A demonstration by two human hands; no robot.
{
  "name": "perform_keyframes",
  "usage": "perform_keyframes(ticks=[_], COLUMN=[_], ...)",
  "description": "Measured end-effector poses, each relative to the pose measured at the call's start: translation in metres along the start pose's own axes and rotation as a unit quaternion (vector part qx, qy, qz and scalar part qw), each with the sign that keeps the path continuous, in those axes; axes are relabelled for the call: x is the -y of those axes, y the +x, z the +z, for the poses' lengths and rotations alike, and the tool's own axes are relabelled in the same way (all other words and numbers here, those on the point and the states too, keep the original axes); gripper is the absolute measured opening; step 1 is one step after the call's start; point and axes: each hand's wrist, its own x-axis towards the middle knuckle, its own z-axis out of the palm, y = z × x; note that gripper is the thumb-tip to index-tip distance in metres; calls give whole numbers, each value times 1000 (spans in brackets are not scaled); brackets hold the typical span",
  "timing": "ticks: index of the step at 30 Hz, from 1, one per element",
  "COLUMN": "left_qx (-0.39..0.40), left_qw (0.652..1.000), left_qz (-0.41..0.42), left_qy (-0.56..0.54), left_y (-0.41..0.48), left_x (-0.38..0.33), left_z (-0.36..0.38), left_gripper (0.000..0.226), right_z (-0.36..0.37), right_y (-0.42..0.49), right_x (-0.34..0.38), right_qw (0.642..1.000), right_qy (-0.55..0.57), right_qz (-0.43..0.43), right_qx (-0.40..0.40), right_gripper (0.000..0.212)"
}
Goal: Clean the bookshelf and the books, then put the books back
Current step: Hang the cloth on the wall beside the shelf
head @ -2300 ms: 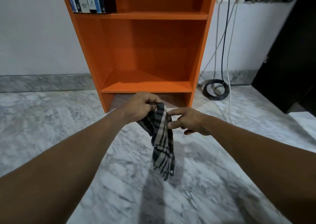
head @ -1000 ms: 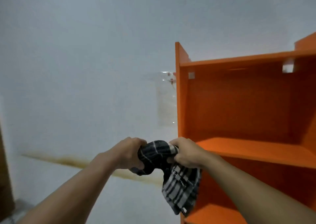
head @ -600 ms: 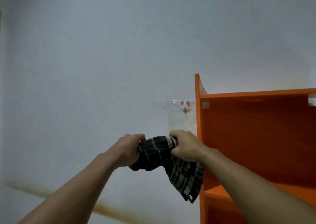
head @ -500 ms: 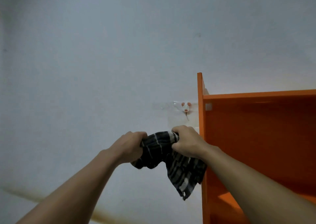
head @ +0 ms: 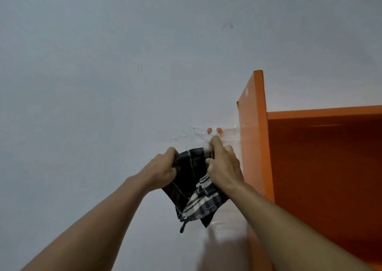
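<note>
**Dark checked cloth (head: 196, 198) pulled wider than half a second ago**

Now the left hand (head: 163, 170) and right hand (head: 224, 167) each grip its top edge, fingers curled, just beside the tall orange wooden bookshelf (head: 254, 136) side panel. Guessing the wipe-down starts up here.

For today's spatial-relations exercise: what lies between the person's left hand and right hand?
In the head view, the checked cloth spans between the left hand and right hand; both hold it.
</note>
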Motion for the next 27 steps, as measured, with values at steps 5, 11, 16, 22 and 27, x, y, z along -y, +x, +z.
perform_keyframes(ticks=[5, 11, 16, 22, 27], left_qx=[-52, -281, -263, -292, -282], left_qw=[997, 922, 873, 864, 866], left_qz=[62, 263, 360, 368, 385], left_qy=[7, 34, 197, 182, 153], left_y=[63, 111, 141, 153, 152], left_x=[12, -3, 14, 19, 23], left_z=[22, 22, 43, 64, 78], left_gripper=[13, 19, 25, 43, 26], right_z=[19, 22, 37, 58, 65], right_y=[32, 71, 82, 85, 76], right_x=[-30, -35, -47, -57, -70], right_qw=[991, 959, 939, 930, 915], right_qy=[-110, -247, -313, -329, -350], right_qz=[48, 52, 22, -38, -102], right_qx=[-50, -132, -139, -160, -174], right_gripper=[25, 30, 24, 40, 43])
